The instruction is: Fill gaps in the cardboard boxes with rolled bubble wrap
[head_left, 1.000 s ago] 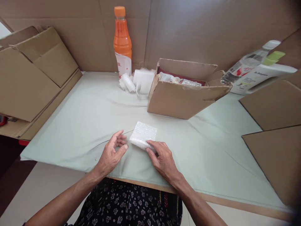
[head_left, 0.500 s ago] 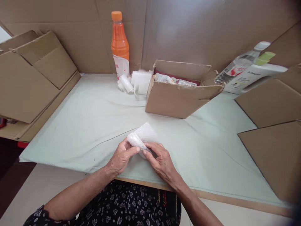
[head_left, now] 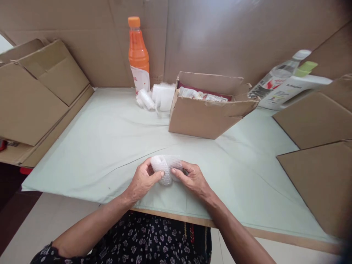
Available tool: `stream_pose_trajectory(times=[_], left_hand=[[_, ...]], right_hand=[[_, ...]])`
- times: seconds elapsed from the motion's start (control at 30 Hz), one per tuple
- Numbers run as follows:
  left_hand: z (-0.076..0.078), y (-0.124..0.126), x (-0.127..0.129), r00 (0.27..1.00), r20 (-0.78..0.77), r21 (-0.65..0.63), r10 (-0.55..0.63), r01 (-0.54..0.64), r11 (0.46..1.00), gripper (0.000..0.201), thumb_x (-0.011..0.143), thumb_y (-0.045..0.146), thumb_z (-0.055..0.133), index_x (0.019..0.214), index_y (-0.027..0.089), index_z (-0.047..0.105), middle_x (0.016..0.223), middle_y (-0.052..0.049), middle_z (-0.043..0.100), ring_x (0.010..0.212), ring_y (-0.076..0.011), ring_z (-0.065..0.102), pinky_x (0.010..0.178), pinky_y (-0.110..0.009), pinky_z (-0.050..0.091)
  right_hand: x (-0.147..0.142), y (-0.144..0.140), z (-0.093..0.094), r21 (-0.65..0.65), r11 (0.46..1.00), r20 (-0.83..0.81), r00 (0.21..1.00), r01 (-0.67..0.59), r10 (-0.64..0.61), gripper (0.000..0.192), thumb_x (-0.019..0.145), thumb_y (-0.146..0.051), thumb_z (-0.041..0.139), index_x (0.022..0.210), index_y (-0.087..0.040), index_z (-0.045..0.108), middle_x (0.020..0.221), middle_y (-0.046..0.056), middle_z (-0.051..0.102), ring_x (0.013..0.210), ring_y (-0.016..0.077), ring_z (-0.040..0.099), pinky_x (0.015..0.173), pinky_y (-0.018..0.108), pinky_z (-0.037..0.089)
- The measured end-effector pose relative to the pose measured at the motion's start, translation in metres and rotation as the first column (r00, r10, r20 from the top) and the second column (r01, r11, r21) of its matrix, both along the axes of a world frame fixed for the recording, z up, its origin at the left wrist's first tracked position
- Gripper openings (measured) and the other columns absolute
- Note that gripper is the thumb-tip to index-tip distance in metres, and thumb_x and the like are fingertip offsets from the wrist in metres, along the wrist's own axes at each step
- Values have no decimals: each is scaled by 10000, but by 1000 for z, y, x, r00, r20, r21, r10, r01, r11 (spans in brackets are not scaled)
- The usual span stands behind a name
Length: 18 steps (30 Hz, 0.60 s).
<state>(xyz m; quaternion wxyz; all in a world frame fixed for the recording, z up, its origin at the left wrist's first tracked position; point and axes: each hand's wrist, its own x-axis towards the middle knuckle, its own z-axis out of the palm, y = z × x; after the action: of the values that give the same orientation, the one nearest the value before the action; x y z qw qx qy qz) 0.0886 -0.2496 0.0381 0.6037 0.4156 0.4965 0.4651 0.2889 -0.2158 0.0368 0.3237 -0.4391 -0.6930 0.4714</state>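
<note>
Just above the front part of the table, a piece of bubble wrap (head_left: 164, 172) is held between both hands. It is rolled at its left side, with a flatter flap at the right. My left hand (head_left: 143, 180) grips the rolled side, thumb on the near face and fingers behind. My right hand (head_left: 194, 180) pinches the flap with its thumb in front. The fingers behind the wrap are partly hidden. Whether anything lies inside the roll I cannot tell.
A cardboard box (head_left: 196, 119) with foil-like packets stands at mid-table. More clear plastic wrap (head_left: 162, 96) lies beside an orange drink bottle (head_left: 138, 53). A clear bottle (head_left: 276, 79) and a white jug (head_left: 295, 90) lean at right. Cardboard (head_left: 33, 99) flanks the left.
The bubble wrap has turned and come slightly nearer, its roll now more upright. My right hand has moved a little to the right, away from the left. The camera view has shifted slightly.
</note>
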Motion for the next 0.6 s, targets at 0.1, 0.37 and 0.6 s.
stream_pose_trajectory(times=[0.1, 0.37, 0.6], left_hand=[[-5, 6, -3, 966, -256, 98, 43, -18, 995, 305, 755, 286, 735, 1021, 161, 657, 946, -51, 680, 860, -183, 620, 780, -289, 499], [-2, 6, 5, 886, -455, 196, 93, -2, 981, 231, 792, 293, 691, 987, 179, 642, 876, -20, 641, 761, -149, 577, 690, -250, 463], [-1, 5, 6, 887, -454, 206, 86, 11, 979, 255, 800, 282, 717, 1027, 188, 649, 905, -23, 657, 801, -166, 587, 725, -264, 460]], right_hand=[[-5, -7, -4, 96, 994, 23, 998, 59, -62, 233, 922, -337, 569, 745, -188, 599, 671, -10, 576, 638, 128, 526, 633, 255, 436], [-7, -18, -6, 302, 949, 56, 993, 86, -108, 138, 915, -276, 582, 799, -213, 541, 705, -18, 549, 620, 117, 471, 606, 248, 413], [-8, -18, -10, 350, 925, 129, 971, 145, -201, 158, 928, -291, 545, 784, -227, 533, 711, 0, 582, 646, 140, 517, 628, 271, 449]])
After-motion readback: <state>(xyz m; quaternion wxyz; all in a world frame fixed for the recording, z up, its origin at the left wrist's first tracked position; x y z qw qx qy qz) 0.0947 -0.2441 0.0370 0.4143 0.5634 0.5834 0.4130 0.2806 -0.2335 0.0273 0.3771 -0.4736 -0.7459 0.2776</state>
